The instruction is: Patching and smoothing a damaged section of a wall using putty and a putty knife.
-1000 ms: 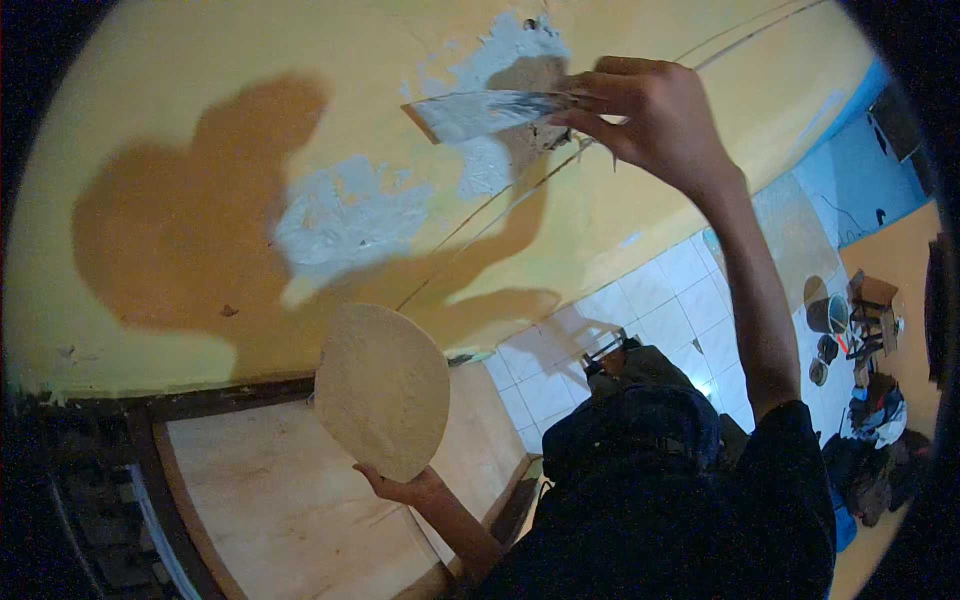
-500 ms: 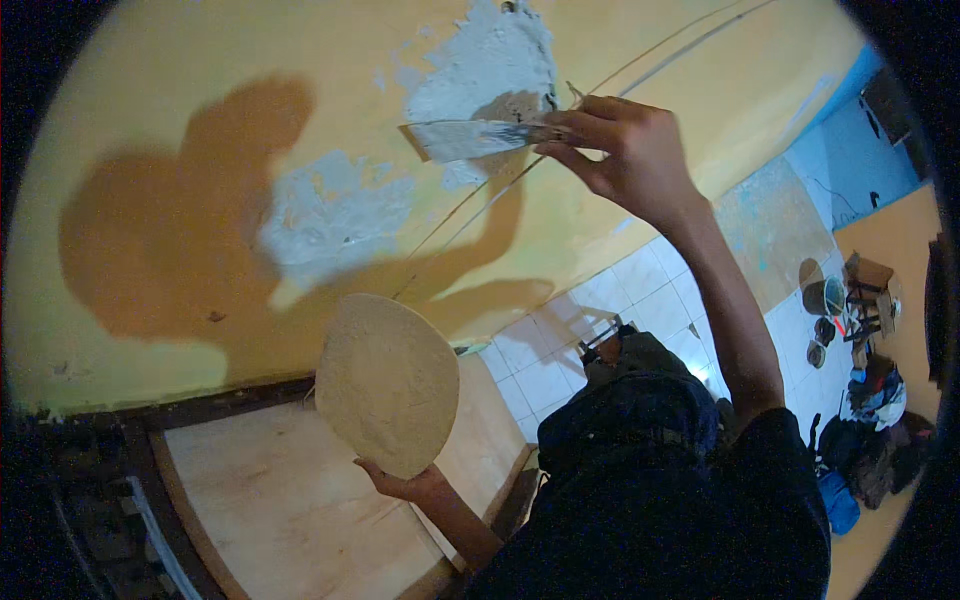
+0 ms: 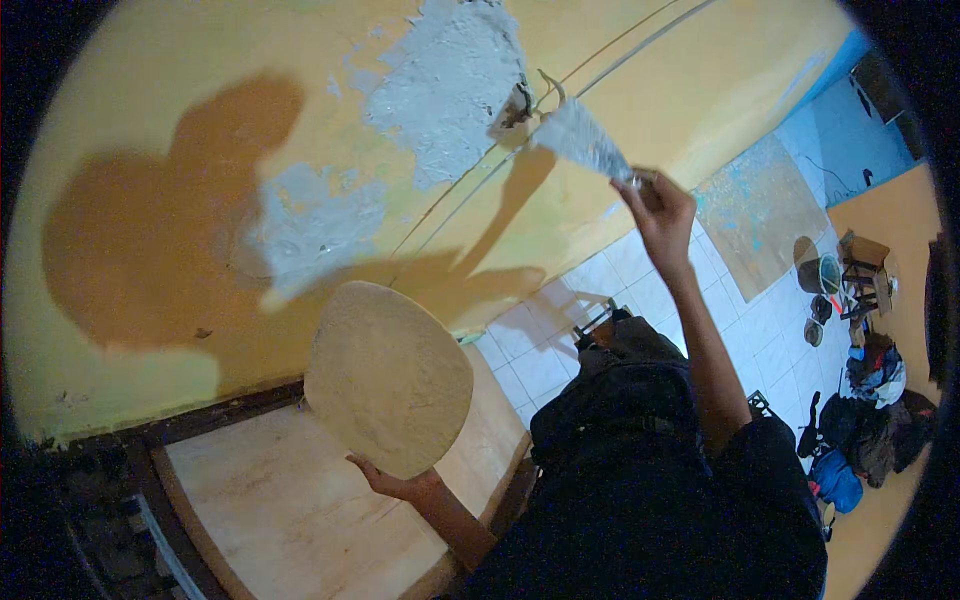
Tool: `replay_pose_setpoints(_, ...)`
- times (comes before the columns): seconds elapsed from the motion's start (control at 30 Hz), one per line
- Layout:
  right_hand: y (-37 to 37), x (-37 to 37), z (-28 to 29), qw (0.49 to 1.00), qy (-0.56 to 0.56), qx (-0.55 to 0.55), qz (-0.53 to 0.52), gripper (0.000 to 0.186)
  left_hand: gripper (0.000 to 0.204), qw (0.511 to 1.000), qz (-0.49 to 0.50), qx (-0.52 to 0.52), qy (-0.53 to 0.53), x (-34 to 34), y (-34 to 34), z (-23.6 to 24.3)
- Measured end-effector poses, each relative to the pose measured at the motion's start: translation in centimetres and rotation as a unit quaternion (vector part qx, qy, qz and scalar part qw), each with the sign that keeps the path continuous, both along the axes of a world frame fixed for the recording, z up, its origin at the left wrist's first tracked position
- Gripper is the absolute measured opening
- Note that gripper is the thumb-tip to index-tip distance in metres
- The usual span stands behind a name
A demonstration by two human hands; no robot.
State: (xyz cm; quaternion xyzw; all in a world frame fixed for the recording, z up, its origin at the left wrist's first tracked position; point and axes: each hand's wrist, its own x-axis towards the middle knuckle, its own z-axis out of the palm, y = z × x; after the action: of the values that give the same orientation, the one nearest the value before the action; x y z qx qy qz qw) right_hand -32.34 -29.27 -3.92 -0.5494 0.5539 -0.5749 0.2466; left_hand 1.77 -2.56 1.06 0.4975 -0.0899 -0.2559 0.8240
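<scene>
While clenched on trowel (image 3: 580,140), right hand (image 3: 660,210); left hand (image 3: 395,483) gripping board (image 3: 390,390).

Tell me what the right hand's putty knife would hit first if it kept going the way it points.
Probably the grey plaster patch on the yellow wall: the putty knife in the right hand points up-left at its edge, though depth is unclear.

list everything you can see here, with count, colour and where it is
wall: one, yellow, ahead, a shadow on it
plaster patches: two, grey-white, upper wall
thin lines: two, curving across wall, kind unclear
wooden platform: one, pale, below wall
tiled floor: white, lower right
buckets and clutter: several, mixed colours, far right
round board: one, tan, held in left hand
trowel: one, plaster-coated, at wall, in right hand
left hand: under board
right hand: raised to wall
</scene>
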Motion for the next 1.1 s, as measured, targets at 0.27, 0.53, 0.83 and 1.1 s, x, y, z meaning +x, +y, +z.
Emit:
replay_pose_setpoints(0.27, -2.3, 1.7, -10.6, 0.999, -0.014, 0.003, 0.033, 0.023, 0.061, 0.999, -0.016, 0.042, -0.015, -0.7, -1.9, 0.0)
replay_pose_setpoints(0.53, -9.5, 3.5, -10.1, 0.99, -0.007, -0.101, 0.099, 0.023, 0.057, 0.997, -0.01, 0.078, -0.028, -2.1, -1.2, 0.3)
replay_pose_setpoints(0.83, -14.5, 2.2, -7.2, 0.961, 0.024, -0.205, 0.182, 0.033, 0.058, 0.982, 0.005, 0.159, -0.106, -4.4, -1.1, -0.1)
replay_pose_setpoints(1.1, -14.7, 0.6, -6.3, 0.968, 0.07, -0.144, 0.191, 0.03, 0.062, 0.978, -0.001, 0.178, -0.11, -4.8, -1.8, 0.7)
